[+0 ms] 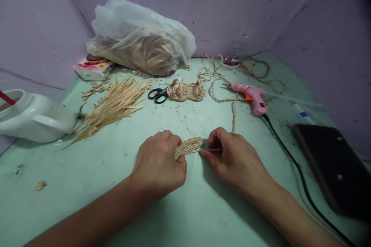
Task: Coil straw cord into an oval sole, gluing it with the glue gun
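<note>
Closed round one end of a small coiled straw-braid piece (190,145) is my left hand (162,158), above the table. At the piece's free end, my right hand (232,154) pinches a thin strand of cord between thumb and fingers. A twisted cord (234,117) runs from behind the right hand up to a loose tangle. Farther back lies a finished-looking coiled straw piece (185,93) with rounded ends, touching black-handled scissors (158,95). Right of these, a pink glue gun (251,96) rests on its side over the cord.
Dry straw strips (116,102) lie at left beside a white plastic jug (43,117). A plastic bag (142,42) and small box (94,70) stand behind. A black cable (292,162) runs past a dark tablet-like slab (333,166) at right. Beads fill a small dish (230,65).
</note>
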Demonstrator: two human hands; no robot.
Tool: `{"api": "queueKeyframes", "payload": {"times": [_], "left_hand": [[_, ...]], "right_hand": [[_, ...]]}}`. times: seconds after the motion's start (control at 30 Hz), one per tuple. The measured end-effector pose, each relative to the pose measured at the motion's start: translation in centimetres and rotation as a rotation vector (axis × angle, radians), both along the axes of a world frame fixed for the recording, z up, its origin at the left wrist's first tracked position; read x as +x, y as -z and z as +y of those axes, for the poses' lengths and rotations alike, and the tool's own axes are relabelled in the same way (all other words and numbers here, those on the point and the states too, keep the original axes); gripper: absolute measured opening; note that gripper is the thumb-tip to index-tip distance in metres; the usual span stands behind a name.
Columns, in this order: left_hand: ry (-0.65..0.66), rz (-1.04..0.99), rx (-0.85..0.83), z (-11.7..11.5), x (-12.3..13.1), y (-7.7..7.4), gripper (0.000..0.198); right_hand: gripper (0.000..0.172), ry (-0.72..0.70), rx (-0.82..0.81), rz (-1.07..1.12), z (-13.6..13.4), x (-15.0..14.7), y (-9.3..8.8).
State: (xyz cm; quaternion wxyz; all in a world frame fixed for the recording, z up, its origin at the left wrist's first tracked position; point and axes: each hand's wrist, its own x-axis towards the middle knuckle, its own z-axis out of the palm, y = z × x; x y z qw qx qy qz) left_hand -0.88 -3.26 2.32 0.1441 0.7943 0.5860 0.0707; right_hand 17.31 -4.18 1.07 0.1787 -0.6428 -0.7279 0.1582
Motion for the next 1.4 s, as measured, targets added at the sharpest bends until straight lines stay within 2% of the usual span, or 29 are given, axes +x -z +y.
{"api": "queueKeyframes", "payload": {"times": [0.1,0.17,0.23,0.43,0.73,0.87,1.2,1.4], "left_hand": [[0.031,0.017,-0.013,0.17,-0.17,-0.26,0.021],[0.044,0.033,-0.025,0.3,-0.22,-0.51,0.021],[0.049,0.046,-0.033,0.41,-0.21,-0.73,0.021],[0.081,0.067,-0.028,0.45,-0.35,-0.95,0.022],[0.083,0.04,-0.059,0.44,-0.39,-0.93,0.022],[0.1,0.041,-0.066,0.56,-0.39,-1.04,0.023],[0.106,0.038,-0.061,0.48,-0.5,-0.93,0.022],[0.119,0.045,-0.041,0.55,-0.49,-1.03,0.022]], "right_hand": [[0.023,-0.025,0.02,0.066,-0.02,0.02,0.1],[0.019,-0.068,0.032,0.095,0.01,0.07,0.11],[0.011,-0.068,0.01,0.081,0.05,0.13,0.04],[0.017,-0.075,-0.028,0.033,0.11,0.21,-0.15],[0.016,0.051,-0.036,0.113,0.44,-0.2,0.16],[0.036,0.008,-0.009,0.173,0.41,-0.1,0.44],[0.011,-0.11,-0.046,0.258,0.37,0.43,-0.01],[0.01,-0.107,-0.014,0.297,0.28,0.47,0.29]]}}
